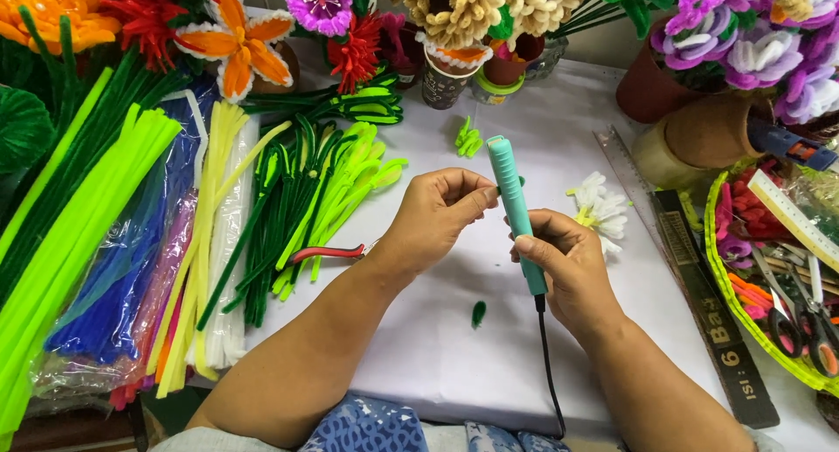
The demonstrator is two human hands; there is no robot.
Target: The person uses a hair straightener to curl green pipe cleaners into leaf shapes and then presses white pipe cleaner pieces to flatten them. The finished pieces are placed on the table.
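My right hand point(568, 268) grips the lower part of a slim teal heating tool point(514, 207) with a black cord point(549, 365) running down off the table edge. The tool stands nearly upright over the white table cover point(454, 347). My left hand point(433, 220) is curled beside the tool, thumb and fingertips pressed against its upper half; a small green bit shows at the tool's right side there. Whether the fingers pinch something is hidden. A small dark green leaf piece point(478, 313) lies on the cover below my hands.
Bundles of green, yellow and blue pipe cleaners point(131, 233) cover the left side, with red-handled pliers point(328, 253) among them. A white pipe-cleaner flower point(601, 209) lies right of my hands. Finished flowers in pots point(454, 32) line the back. A ruler point(708, 312) and a basket of scissors point(786, 312) sit right.
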